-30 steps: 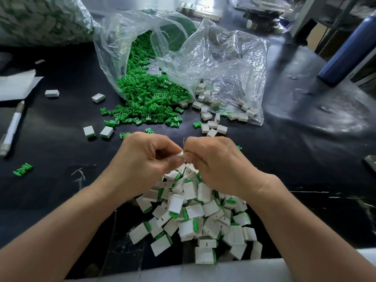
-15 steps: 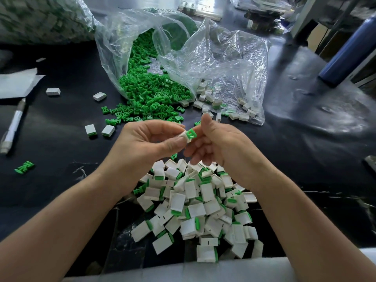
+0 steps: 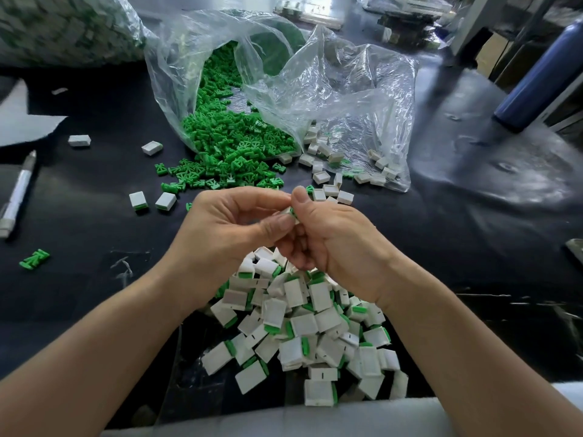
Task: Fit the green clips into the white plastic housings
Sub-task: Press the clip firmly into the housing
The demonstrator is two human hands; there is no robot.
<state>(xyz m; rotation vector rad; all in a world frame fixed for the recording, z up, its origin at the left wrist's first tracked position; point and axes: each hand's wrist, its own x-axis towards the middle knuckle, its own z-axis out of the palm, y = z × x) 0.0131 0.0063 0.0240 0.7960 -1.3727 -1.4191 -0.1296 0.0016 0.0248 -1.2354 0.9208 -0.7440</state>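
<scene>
The white housing [image 3: 287,216] is pinched between the left hand's [image 3: 233,228] thumb and fingertips, held up over the finished pile [image 3: 303,326]; the green clip [image 3: 291,211], standing proud half a second back, now shows only a sliver, with the right hand [image 3: 331,234] curled round it and the thumb pressing. Looks nearly seated; spare clips [image 3: 233,152] wait by the bag [image 3: 347,99] on the worktop [image 3: 441,247].
</scene>
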